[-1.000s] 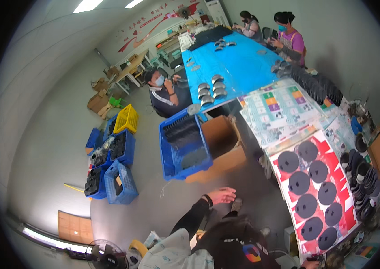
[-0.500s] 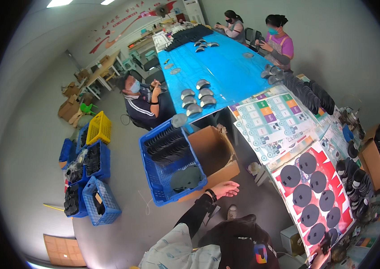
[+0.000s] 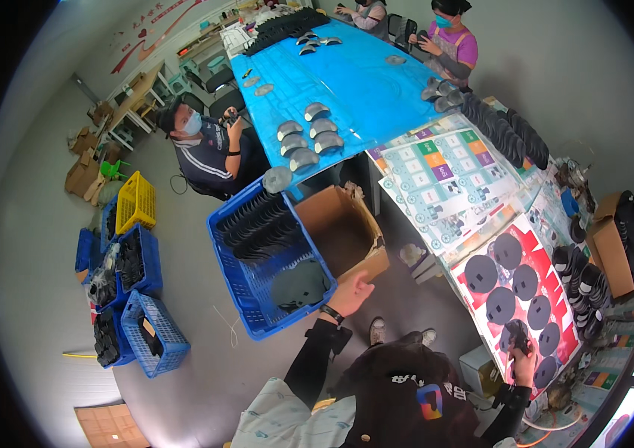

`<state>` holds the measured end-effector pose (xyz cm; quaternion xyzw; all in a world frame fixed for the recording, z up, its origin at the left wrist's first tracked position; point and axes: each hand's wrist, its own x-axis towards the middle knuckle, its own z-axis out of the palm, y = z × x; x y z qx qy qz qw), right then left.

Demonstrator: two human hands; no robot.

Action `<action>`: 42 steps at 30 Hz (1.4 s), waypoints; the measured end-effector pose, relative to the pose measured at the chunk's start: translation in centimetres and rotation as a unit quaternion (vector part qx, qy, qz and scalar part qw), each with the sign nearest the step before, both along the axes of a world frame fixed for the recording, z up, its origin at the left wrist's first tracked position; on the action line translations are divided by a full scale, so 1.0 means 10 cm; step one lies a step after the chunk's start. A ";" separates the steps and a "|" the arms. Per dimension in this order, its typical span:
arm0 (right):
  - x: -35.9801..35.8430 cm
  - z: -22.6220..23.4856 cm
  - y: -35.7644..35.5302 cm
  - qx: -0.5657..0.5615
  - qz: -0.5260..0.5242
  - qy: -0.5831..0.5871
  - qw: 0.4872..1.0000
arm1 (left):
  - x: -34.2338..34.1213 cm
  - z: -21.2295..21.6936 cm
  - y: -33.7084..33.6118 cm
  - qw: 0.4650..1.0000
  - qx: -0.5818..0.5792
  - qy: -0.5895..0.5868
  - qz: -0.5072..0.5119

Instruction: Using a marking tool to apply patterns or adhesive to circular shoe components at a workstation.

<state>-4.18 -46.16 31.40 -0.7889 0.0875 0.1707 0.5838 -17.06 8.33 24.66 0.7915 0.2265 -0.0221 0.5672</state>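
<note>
My left hand (image 3: 349,294), with a black band at its wrist, hovers beside the near edge of the cardboard box (image 3: 373,263) and the blue crate (image 3: 246,322). Its fingers are loosely apart and nothing shows in them. Rows of black curved pieces (image 3: 257,224) stand in the crate, with flat dark discs (image 3: 298,285) at its near end. Over the red-and-white printed sheet (image 3: 474,308) at the right, my right hand (image 3: 526,366) is closed on a small black object (image 3: 516,334) whose kind I cannot make out. Around it lie several dark grey discs (image 3: 500,305) with small slots.
Grey curved pieces (image 3: 303,159) sit on the long blue table (image 3: 376,97). A seated person (image 3: 208,145) is at its left; two more people work at the far right. Crates (image 3: 156,351) stand on the floor at left. Black curved pieces (image 3: 496,131) line the right side.
My right hand has moved up and inward over the printed sheet with the black object. My left hand has shifted left and slightly up, beside the cardboard box. The whole view has tilted.
</note>
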 end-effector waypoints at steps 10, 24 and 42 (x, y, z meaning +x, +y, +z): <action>0.56 -0.42 0.00 0.036 0.025 -0.030 0.999 | 0.01 2.36 -0.48 0.914 0.252 -0.317 0.006; 1.03 -0.83 -0.24 -0.080 0.118 -0.056 0.988 | 1.29 3.20 0.59 0.904 0.082 -0.334 0.252; 0.84 -0.17 -0.11 0.077 0.083 0.070 0.991 | 2.13 1.94 2.20 0.910 0.283 -0.140 0.269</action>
